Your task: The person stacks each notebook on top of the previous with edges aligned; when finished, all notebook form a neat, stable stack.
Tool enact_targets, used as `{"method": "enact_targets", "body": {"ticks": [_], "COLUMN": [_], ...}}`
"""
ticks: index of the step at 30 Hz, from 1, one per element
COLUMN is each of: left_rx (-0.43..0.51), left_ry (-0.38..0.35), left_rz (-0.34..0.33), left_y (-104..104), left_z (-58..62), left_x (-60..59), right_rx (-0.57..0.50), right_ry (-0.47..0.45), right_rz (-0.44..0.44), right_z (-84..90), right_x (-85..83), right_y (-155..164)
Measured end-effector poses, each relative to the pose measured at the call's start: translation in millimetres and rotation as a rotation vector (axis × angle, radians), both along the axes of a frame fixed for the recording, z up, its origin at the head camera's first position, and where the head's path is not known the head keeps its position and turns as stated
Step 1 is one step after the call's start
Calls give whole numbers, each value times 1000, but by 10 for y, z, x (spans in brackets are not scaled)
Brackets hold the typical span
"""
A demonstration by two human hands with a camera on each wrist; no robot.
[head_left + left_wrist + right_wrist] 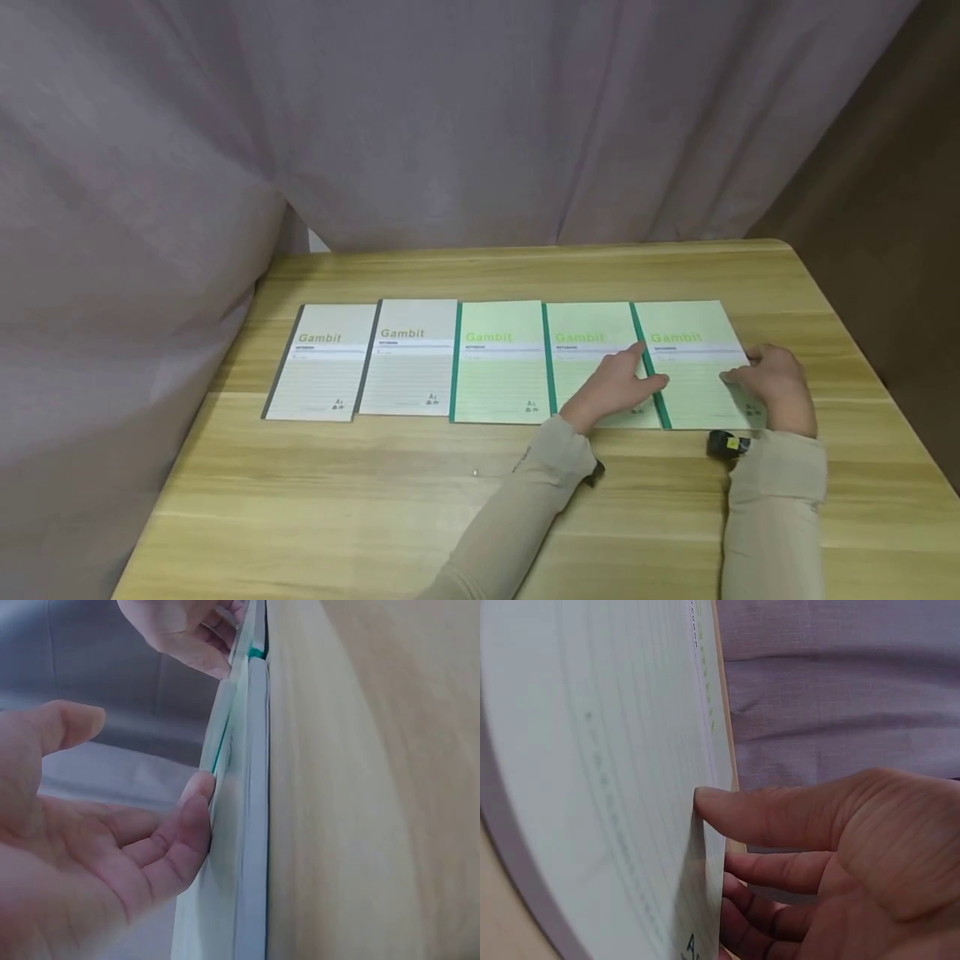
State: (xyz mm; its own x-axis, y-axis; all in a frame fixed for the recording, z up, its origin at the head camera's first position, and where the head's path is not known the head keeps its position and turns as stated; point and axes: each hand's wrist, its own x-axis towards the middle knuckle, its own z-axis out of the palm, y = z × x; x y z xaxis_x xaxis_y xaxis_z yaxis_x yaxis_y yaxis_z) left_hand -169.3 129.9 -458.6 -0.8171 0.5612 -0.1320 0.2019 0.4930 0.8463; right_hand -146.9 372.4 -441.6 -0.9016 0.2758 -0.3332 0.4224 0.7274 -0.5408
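Observation:
Several notebooks lie in a row on the table. The rightmost, a pale green notebook (693,367) with a dark green spine, has my right hand (780,383) at its right edge. In the right wrist view the thumb lies on the cover, and the curled fingers are at the edge, partly hidden by it. My left hand (615,383) rests over the neighbouring green notebook (581,371), fingertips by the spine where the two meet. The left wrist view shows its fingers (176,851) touching the cover, with the thumb raised.
Farther left lie another green notebook (498,375) and two whitish notebooks (408,367) with grey spines. They stand on a wooden table (360,500). A grey-purple curtain (450,125) hangs along the back and left. A small black device (722,445) is at the right wrist.

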Motion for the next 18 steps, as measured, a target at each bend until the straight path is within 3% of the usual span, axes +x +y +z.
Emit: {"method": "enact_targets", "body": {"ticks": [7,14,18], "left_rx": [66,32,46], "left_ry": [-78,-44,-64], "left_rz": [-25,-46,-27], "left_y": [9,40,57], "left_z": [-4,-35,-46], "left_x": [11,-2,3], "right_rx": [-17,-23,-4], "right_ry": [-30,-36,-21], "right_rz": [-33,-14,-31], "right_z": [0,19,35], "right_x": [19,27,43], "right_y": [9,46,28]}}
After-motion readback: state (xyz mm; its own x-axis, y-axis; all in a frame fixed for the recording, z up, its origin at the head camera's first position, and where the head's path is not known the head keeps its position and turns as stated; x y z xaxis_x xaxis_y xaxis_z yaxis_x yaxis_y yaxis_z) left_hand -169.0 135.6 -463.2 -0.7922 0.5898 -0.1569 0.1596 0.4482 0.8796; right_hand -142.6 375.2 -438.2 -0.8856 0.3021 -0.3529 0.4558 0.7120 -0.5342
